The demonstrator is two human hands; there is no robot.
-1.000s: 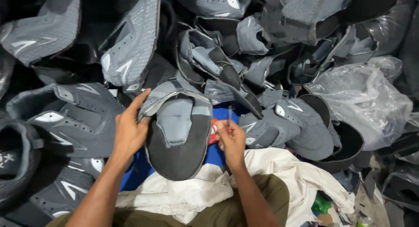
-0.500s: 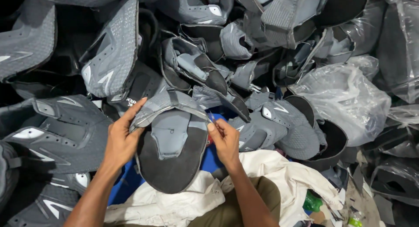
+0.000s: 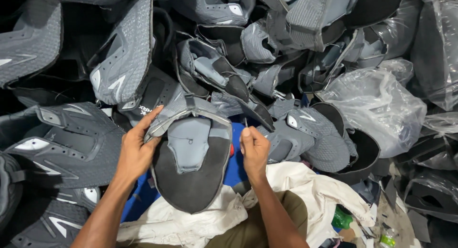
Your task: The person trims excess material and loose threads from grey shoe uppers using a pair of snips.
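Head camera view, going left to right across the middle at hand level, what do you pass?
Flat grey shoe upper with white accents → left hand → grey and black shoe upper being held → right hand → grey mesh shoe upper → crumpled clear plastic bag.

Heaped grey shoe uppers (image 3: 119, 62), clear plastic bags (image 3: 377, 109), littered floor (image 3: 396, 219)

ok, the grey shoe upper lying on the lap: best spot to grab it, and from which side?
Probably the grey collar edge at the upper's top left, where the left hand already pinches it. That edge is thin, lifted and free, so come in from the left. The wide black lower part lies flat on the white cloth and offers no edge to pinch. The right hand is closed beside the right edge.
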